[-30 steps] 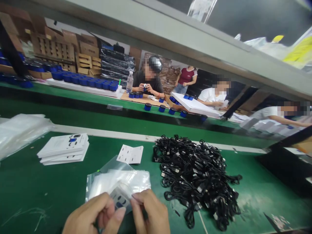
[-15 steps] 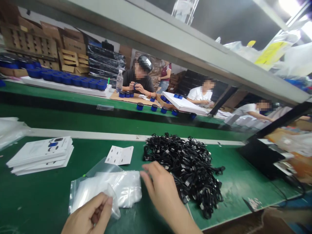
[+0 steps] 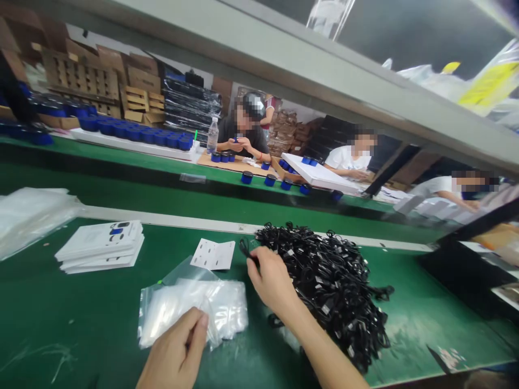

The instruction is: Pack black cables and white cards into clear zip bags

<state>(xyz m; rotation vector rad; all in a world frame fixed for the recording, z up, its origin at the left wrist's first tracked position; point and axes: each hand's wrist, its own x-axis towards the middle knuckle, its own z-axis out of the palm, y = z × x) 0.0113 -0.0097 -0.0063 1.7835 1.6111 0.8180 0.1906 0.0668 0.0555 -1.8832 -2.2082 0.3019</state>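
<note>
My left hand (image 3: pixel 176 343) pinches the edge of a clear zip-top plastic bag (image 3: pixel 192 310) lying on the green workbench (image 3: pixel 81 324). My right hand (image 3: pixel 271 278) sits at the near-left side of a heaped pile of black cables (image 3: pixel 332 286). Its fingers are closed on a black cable (image 3: pixel 245 248) looped up from the pile. Just beyond the bag lies a single white printed card (image 3: pixel 213 255). A stack of similar white cards (image 3: pixel 99 247) lies further left. My right forearm hides part of the pile.
A heap of clear plastic bags (image 3: pixel 32 221) lies at the bench's left. A grey metal shelf beam (image 3: pixel 263 59) crosses above. Beyond it, several co-workers (image 3: pixel 243 129) sit at another green bench with rows of round blue items (image 3: pixel 133 135).
My right hand has moved from beside the bag to the cable pile and now grips a cable. My left hand has shifted slightly right, still on the bag.
</note>
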